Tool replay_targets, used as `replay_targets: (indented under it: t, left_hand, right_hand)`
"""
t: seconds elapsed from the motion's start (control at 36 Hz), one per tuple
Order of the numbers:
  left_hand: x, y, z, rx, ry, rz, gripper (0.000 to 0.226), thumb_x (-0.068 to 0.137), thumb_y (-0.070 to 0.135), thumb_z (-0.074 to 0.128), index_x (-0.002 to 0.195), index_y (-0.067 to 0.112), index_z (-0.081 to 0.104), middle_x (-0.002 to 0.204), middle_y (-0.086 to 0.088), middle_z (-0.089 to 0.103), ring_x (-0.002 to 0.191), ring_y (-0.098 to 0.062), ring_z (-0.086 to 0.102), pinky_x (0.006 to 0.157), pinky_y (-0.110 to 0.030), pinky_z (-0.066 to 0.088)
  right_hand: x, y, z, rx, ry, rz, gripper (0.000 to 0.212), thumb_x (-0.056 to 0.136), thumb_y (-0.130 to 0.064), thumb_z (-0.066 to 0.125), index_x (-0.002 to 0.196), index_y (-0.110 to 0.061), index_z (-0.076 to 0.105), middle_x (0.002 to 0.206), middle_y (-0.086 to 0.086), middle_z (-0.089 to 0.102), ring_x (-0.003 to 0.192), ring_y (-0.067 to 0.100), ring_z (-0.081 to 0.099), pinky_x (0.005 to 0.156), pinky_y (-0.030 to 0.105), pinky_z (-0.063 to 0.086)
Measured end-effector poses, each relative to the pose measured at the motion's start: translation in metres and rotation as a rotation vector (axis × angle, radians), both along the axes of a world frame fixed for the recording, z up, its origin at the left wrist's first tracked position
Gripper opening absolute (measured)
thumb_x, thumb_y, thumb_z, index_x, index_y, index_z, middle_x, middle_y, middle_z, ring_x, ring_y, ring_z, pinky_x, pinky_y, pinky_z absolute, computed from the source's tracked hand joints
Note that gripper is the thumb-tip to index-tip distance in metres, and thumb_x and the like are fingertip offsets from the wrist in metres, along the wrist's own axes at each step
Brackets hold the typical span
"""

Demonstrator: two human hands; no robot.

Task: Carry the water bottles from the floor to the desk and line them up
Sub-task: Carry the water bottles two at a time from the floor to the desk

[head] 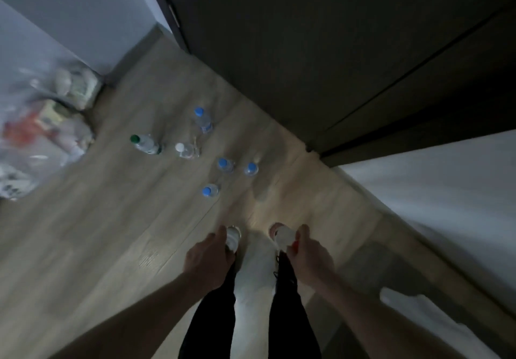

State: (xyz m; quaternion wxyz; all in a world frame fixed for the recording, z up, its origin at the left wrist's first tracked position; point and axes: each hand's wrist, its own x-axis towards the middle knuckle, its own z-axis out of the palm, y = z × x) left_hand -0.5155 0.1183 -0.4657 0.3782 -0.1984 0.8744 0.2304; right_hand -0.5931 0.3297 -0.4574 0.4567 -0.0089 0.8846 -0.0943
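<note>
Several clear water bottles stand on the wooden floor (pixel 111 219) ahead of me. One has a green cap (pixel 146 144), one a white cap (pixel 184 149), and a taller one with a blue cap (pixel 203 121) is farthest. Three small blue-capped bottles (pixel 225 165), (pixel 251 169), (pixel 210 191) are nearest. My left hand (pixel 209 258) and my right hand (pixel 308 255) hang low over my white shoe tips, well short of the bottles. Their fingers are loosely curled and I see nothing in them. The picture is dim and blurred.
Plastic bags with packages (pixel 50 124) are heaped against the wall at the left. A dark cabinet (pixel 335 51) fills the upper right, with white bedding (pixel 446 205) below it along the right side. My black trouser legs show at the bottom.
</note>
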Motion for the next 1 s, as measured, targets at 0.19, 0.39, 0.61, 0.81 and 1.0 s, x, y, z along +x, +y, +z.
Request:
replay_targets:
  t: [0.19, 0.39, 0.61, 0.81, 1.0]
  left_hand:
    - [0.025, 0.009, 0.195, -0.045, 0.087, 0.037, 0.032, 0.096, 0.037, 0.052, 0.120, 0.018, 0.041, 0.109, -0.005, 0.063, 0.093, -0.032, 0.066, 0.067, -0.033, 0.038]
    - [0.071, 0.024, 0.315, -0.135, 0.275, 0.313, 0.022, 0.096, 0.038, 0.051, 0.105, 0.021, 0.040, 0.103, -0.002, 0.060, 0.081, -0.030, 0.061, 0.063, -0.034, 0.037]
    - [0.137, 0.057, 0.383, -0.212, 0.426, 0.745, 0.017, 0.095, 0.035, 0.055, 0.104, 0.027, 0.042, 0.101, 0.002, 0.063, 0.073, -0.021, 0.054, 0.060, -0.032, 0.036]
    - [0.198, 0.059, 0.419, -0.274, 0.534, 1.002, 0.018, 0.091, 0.038, 0.060, 0.092, 0.028, 0.044, 0.086, 0.004, 0.057, 0.068, -0.020, 0.050, 0.058, -0.033, 0.032]
    - [0.291, 0.057, 0.439, -0.379, 0.584, 1.179, 0.019, 0.085, 0.039, 0.064, 0.091, 0.033, 0.046, 0.084, 0.005, 0.056, 0.071, -0.026, 0.055, 0.061, -0.034, 0.038]
  right_hand:
    - [-0.010, 0.009, 0.196, -0.145, 0.088, 0.037, 0.029, 0.103, -0.034, 0.054, 0.124, -0.018, 0.041, 0.113, 0.012, 0.070, 0.102, 0.034, 0.069, 0.077, 0.037, 0.049]
    - [-0.005, 0.004, 0.309, -0.275, 0.223, 0.241, 0.038, 0.101, -0.040, 0.054, 0.132, -0.021, 0.043, 0.116, 0.009, 0.068, 0.102, 0.029, 0.067, 0.081, 0.038, 0.051]
    - [0.014, -0.030, 0.387, -0.431, 0.264, 0.527, 0.040, 0.100, -0.042, 0.056, 0.136, -0.025, 0.051, 0.123, 0.001, 0.067, 0.112, 0.023, 0.064, 0.090, 0.034, 0.047]
    - [0.059, -0.071, 0.432, -0.545, 0.317, 0.777, 0.021, 0.094, -0.042, 0.060, 0.104, -0.024, 0.054, 0.094, -0.001, 0.070, 0.094, 0.027, 0.066, 0.077, 0.036, 0.049]
    - [0.134, -0.110, 0.447, -0.679, 0.304, 0.948, 0.018, 0.092, -0.039, 0.061, 0.095, -0.023, 0.052, 0.077, -0.003, 0.063, 0.081, 0.024, 0.064, 0.070, 0.036, 0.047]
